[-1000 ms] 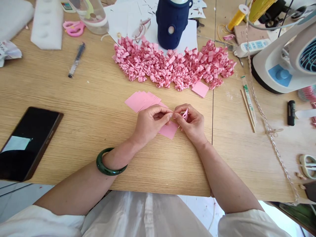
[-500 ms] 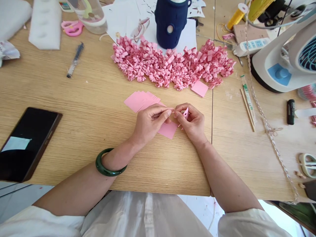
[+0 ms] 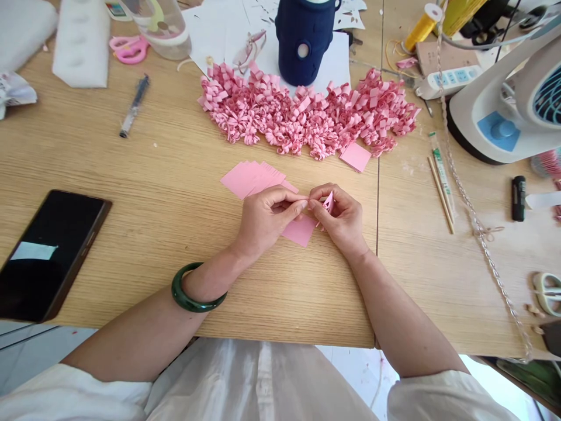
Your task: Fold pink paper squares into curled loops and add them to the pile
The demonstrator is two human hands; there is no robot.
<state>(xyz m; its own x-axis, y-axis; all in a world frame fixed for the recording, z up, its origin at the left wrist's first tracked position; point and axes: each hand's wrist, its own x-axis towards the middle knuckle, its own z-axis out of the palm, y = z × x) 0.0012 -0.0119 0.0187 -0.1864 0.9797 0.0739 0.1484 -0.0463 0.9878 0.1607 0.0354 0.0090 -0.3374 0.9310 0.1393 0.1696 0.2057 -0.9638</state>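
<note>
My right hand (image 3: 339,211) pinches a small cut and curled piece of pink paper (image 3: 328,202), partly hidden by the fingers. Against it, fingertips to fingertips, my left hand (image 3: 272,217) is closed in a pinch at the paper's left end; what lies between those fingertips is mostly covered. Under and behind the hands, pink paper squares (image 3: 245,178) are fanned out on the wooden table (image 3: 175,193), and another pink square (image 3: 299,231) shows below my left fingers. Farther back lies a long heap of looped pink paper pieces (image 3: 307,120), with a small stack of squares (image 3: 355,156) at its front edge.
A dark blue cup (image 3: 303,44) stands behind the heap. To the left are a phone (image 3: 50,251), a pen (image 3: 134,106) and pink scissors (image 3: 129,49). On the right, a white fan (image 3: 486,111), wooden sticks (image 3: 441,196) and a twisted cord (image 3: 468,204) lie about.
My left thumb has straightened slightly and its tip now meets the right fingertips more closely. The hands otherwise stay in place; the view has shifted a little.
</note>
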